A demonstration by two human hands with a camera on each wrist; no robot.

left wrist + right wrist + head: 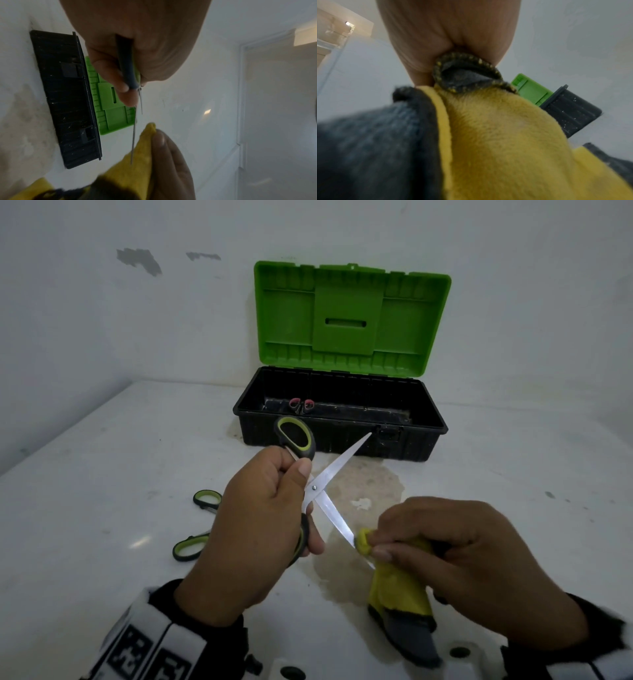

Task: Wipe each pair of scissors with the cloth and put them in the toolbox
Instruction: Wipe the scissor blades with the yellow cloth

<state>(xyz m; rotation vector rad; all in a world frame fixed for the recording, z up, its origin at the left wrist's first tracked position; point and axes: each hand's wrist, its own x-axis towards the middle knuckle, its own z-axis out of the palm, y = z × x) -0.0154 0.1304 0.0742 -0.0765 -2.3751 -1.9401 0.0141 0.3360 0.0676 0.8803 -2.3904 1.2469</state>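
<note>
Right now the left hand (253,522) grips the open scissors (320,491) by the handles, one blade running toward five o'clock into the yellow cloth (397,580) pinched by the right hand (459,559).

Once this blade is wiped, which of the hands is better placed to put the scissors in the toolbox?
Probably the left hand: it already grips the open scissors by the handles, blade pointing toward the toolbox. The right hand holds the cloth.

Hidden behind the left hand (253,529): the blades and pivot of the spare scissors (191,546) on the table. Wrapped out of sight in the cloth (397,583): the near blade tip of the held scissors (322,491). Too small to make out in the toolbox (342,436): anything past two pink handle loops (301,404).
</note>
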